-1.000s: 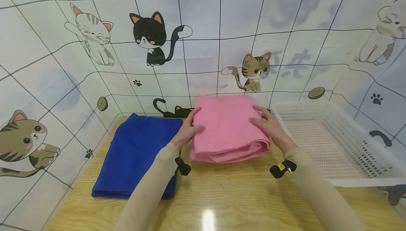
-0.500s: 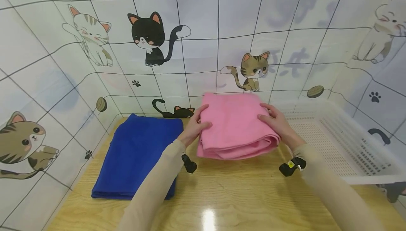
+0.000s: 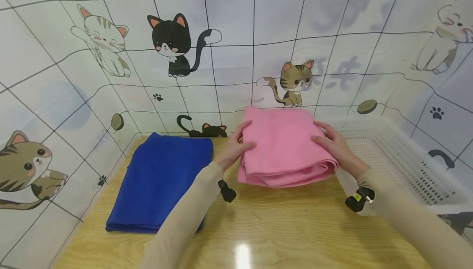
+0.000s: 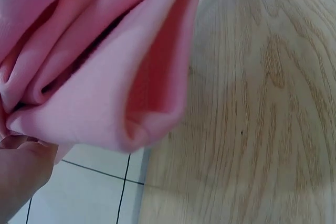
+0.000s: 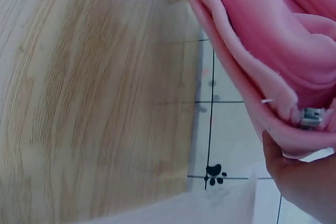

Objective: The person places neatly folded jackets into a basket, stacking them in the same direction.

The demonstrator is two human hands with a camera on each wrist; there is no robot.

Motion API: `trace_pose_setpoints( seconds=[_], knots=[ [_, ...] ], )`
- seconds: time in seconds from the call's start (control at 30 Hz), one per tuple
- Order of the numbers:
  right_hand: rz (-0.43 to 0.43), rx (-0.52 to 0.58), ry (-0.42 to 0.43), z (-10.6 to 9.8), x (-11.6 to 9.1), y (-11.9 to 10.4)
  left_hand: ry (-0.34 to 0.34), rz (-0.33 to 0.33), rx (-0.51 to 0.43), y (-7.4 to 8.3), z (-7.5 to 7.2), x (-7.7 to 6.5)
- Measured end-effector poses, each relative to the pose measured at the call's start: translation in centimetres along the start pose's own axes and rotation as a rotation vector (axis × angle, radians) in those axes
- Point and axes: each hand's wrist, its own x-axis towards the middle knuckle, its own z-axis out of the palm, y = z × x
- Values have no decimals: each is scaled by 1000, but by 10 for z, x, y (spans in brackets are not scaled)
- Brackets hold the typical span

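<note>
Rising behind the white basket (image 3: pixel 410 156), the grid-patterned wall (image 3: pixel 236 43) looks the same as a second ago, and so does the wooden table (image 3: pixel 288 228) under the basket. The basket has kept its place, as has the folded blue cloth (image 3: pixel 168 174), lying well to the basket's left. The folded pink cloth (image 3: pixel 282 143) has shifted: it was near the basket's left side and is now just beside it, its right corner overlapping the basket's left wall in the head view; whether they touch, I cannot tell. Both hands have travelled with it: the left hand (image 3: pixel 236 148) grips the side away from the basket, the right hand (image 3: pixel 336 145) the side nearest the basket, each thumb on top. The black wrist cameras (image 3: pixel 227 191) have moved toward the basket too.

By count: one table, one basket, two cloths, one blue and one pink, two hands, two wrist cameras, and one small metal piece (image 5: pixel 311 117) among the pink folds on the basket side.
</note>
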Motion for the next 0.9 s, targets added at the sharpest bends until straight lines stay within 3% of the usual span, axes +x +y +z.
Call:
trace_pose_setpoints(
  seconds=[0.6,0.9],
  knots=[
    [-28,-77,-13,-43,-4,-5,-51,71,-21,11,28,13],
    [-24,-99,-23,-70,-1,-1,-79,102,-78,16,49,19]
  ],
)
